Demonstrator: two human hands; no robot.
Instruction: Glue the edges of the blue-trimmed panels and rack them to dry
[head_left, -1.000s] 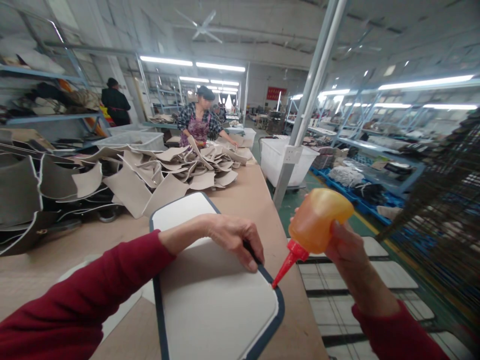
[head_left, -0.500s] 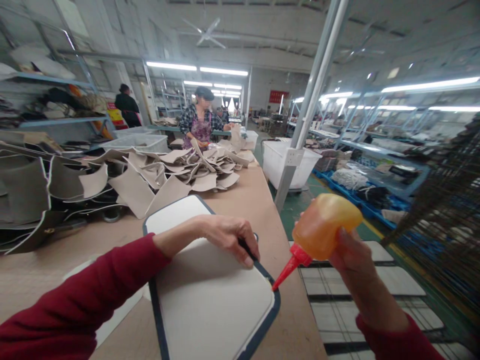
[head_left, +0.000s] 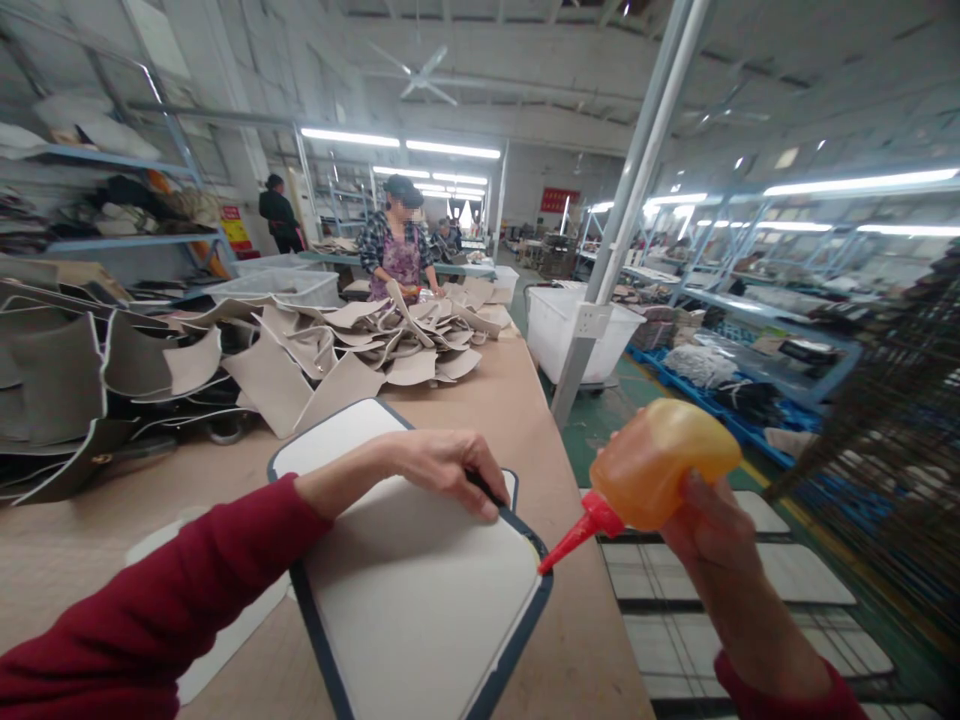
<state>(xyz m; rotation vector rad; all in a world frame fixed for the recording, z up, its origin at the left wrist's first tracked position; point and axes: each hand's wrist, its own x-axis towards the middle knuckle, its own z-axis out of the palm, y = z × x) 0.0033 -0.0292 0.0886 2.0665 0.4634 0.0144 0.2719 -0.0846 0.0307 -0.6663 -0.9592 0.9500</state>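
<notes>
A white panel (head_left: 412,610) with a dark blue border and rounded corners lies at an angle before me. My left hand (head_left: 454,470) reaches across it, fingers closed on its upper right edge. In my right hand (head_left: 709,525) is a squeeze bottle (head_left: 660,465) of amber liquid, probably glue, tilted nozzle-down. The tip of its red nozzle (head_left: 574,545) meets the border at the panel's right corner. Part of a second blue-edged panel (head_left: 322,440) shows beneath and beyond the first one.
Grey-beige cut pieces (head_left: 337,365) are heaped across the far side of the table (head_left: 517,400). Right of the table edge, more white panels (head_left: 802,570) lie on a low rack. A metal post (head_left: 600,290) and a white bin (head_left: 559,325) stand beyond. A co-worker (head_left: 397,245) stands behind the heap.
The panel's right corner has shifted slightly left, and the nozzle tip with it, staying at the border. My left hand keeps its grip. The co-worker's outstretched arm has come down.
</notes>
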